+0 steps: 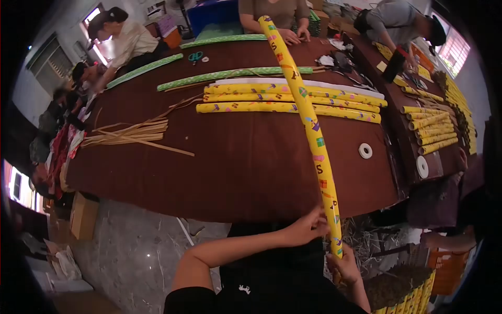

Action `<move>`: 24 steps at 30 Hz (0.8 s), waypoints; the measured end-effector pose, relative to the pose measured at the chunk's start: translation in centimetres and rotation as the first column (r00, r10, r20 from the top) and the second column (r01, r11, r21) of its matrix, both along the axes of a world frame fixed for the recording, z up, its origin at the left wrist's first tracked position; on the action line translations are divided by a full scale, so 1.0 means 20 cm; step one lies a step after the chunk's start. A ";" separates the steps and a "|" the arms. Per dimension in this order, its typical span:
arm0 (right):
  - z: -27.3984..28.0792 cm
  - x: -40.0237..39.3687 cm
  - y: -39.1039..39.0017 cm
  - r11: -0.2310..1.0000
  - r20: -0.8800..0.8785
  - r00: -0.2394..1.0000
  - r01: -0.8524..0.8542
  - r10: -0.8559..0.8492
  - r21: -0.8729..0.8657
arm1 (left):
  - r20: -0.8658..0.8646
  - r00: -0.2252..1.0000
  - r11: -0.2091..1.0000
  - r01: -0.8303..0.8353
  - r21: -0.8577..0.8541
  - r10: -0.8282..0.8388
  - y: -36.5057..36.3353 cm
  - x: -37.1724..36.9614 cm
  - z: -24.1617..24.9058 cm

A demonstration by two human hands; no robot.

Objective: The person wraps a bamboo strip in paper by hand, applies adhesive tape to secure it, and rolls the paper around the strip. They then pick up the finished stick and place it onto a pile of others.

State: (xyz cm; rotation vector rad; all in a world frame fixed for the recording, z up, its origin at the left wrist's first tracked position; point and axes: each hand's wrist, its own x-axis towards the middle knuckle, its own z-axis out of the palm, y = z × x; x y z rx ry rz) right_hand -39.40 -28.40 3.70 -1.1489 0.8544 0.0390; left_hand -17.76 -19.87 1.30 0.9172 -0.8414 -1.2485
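Observation:
A long yellow roll of wrapping paper (315, 137), printed with presents and letters, slants across the view from the far side of the table down to my body. My right hand (346, 266) is closed around its lower end. Just above, my left hand (312, 228) is beside the roll with its fingers bent and apart; whether the fingertips touch the paper is hard to see. Behind the held roll, several more yellow wrapping paper rolls (246, 108) lie side by side on the brown-covered table (235, 172).
Green rolls (225, 77), scissors (195, 57) and a bundle of brown paper strips (130, 134) lie on the table. A white tape roll (365, 150) sits to the right. Stacked yellow rolls (436, 135) cover a side table. Several people work around the tables.

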 end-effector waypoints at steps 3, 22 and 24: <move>0.12 -0.05 -0.01 0.986 -0.011 0.997 0.078 -0.080 -0.148 | 0.502 0.592 0.760 0.603 0.243 -0.631 -0.08 -0.01 -0.01; 0.25 0.18 -0.31 0.609 -0.387 0.922 -0.312 0.008 -0.729 | 0.963 0.021 0.630 0.760 0.159 -0.268 -0.35 -0.22 -0.67; 0.35 0.22 -0.44 0.405 -0.444 0.894 -0.429 0.060 -0.807 | 0.956 0.278 0.751 0.650 -0.118 -0.091 -0.31 -0.26 -0.74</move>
